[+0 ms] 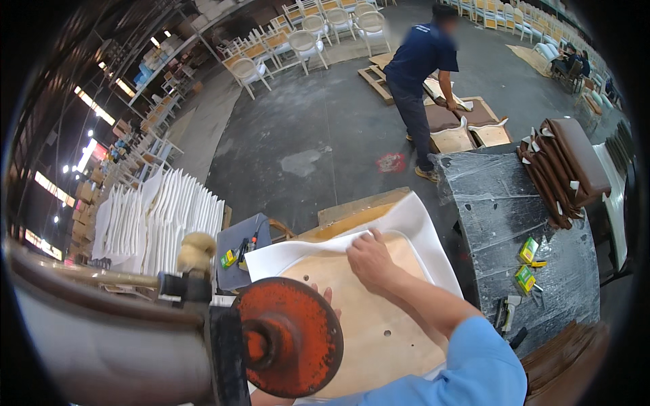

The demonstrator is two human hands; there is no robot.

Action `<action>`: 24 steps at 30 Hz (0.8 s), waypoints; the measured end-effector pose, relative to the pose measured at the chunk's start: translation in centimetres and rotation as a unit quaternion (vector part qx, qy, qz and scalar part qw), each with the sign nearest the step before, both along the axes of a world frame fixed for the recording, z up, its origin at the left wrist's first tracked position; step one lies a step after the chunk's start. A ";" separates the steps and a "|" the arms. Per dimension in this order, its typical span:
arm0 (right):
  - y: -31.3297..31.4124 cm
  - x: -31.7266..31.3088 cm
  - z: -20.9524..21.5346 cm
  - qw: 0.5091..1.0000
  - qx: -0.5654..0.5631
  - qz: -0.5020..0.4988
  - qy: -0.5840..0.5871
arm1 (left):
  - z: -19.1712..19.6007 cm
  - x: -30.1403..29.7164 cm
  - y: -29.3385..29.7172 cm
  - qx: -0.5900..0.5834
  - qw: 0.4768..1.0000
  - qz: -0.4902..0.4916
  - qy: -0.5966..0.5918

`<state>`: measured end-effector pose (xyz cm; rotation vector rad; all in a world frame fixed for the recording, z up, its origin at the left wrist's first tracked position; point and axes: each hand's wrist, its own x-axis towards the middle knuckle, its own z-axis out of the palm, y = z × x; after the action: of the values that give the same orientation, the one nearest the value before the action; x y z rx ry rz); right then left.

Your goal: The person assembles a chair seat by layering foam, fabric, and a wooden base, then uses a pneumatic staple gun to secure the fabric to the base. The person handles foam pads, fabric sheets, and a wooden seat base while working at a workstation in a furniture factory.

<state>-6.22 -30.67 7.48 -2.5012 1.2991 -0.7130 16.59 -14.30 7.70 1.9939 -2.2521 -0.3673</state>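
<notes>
Head view only. Plywood seat board [369, 325] lies flat on the near bench [352, 210], pale wood with a few small drilled holes, resting on white fabric [413, 223] that shows along its far and right edges.

Right hand [371, 260] lies palm down on the far edge of the board, fingers curled over a fold of the white fabric and pressing it onto the wood. Blue sleeve [474, 365] enters from the lower right.

Left hand [328, 298]: only fingertips show past a round orange-red disc [288, 336] of a machine in the foreground; they lie at the board's left edge. Cannot tell whether this hand is open or closed.

Beside the disc stands a fuzzy tan knob [196, 252] on a dark fitting. Stack of white moulded shells [162, 220] stands on the floor to the left.

Second bench [501, 203], wrapped in dark film, carries green-yellow small boxes [527, 264] and a pile of brown upholstered seat pads [562, 166].

Farther off, a person in a dark blue shirt [423, 57] bends over seat frames on the floor. White chairs [305, 40] stand in rows behind.
</notes>
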 end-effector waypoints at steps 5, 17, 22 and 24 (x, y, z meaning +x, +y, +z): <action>1.9 -2.7 -2.3 0.994 0.056 0.009 -0.089 | 2.5 -2.1 0.3 -0.141 0.802 -0.109 -0.570; -15.4 -0.7 2.4 0.966 0.224 0.006 0.132 | 4.8 -4.0 -0.9 -0.213 0.597 -0.112 -0.766; -4.9 0.5 -0.1 0.998 -0.055 0.025 -0.024 | 0.2 -1.0 0.5 -0.038 0.998 0.010 -0.041; -3.9 -3.1 0.3 0.981 -0.133 -0.080 -0.119 | 0.4 -1.6 0.8 0.006 0.998 0.041 -0.039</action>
<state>-9.29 -34.59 7.83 -2.4262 1.4070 -1.2568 15.04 -13.54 8.13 2.1353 -2.2089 -0.3001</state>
